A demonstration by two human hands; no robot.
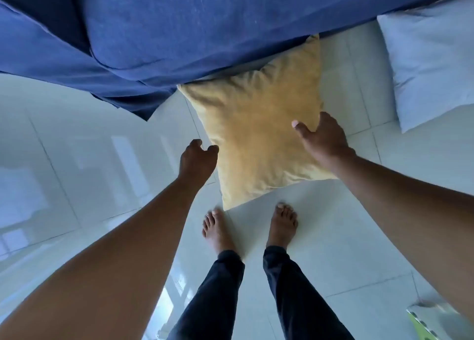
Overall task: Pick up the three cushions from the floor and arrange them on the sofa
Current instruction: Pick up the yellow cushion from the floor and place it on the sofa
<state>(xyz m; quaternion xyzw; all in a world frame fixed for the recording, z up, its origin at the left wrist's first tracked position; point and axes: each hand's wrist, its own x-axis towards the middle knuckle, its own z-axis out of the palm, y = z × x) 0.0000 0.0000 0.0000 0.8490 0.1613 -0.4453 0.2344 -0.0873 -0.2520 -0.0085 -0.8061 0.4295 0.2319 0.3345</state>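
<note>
A square yellow cushion (256, 139) lies flat on the pale tiled floor, turned corner-on, its far corner tucked against the blue sofa (205, 26) — soft and creased. A pale grey-white cushion (431, 67) lies flat on the floor to its right, apart from it, partly out of view.

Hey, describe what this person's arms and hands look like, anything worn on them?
Both arms are bare up to the frame edge: no sleeves show. The left hand and right hand carry no gloves, rings, watch or bracelets that I can see. Short, unpainted nails show on the right hand. Lower down, dark trousers and bare feet.
</note>
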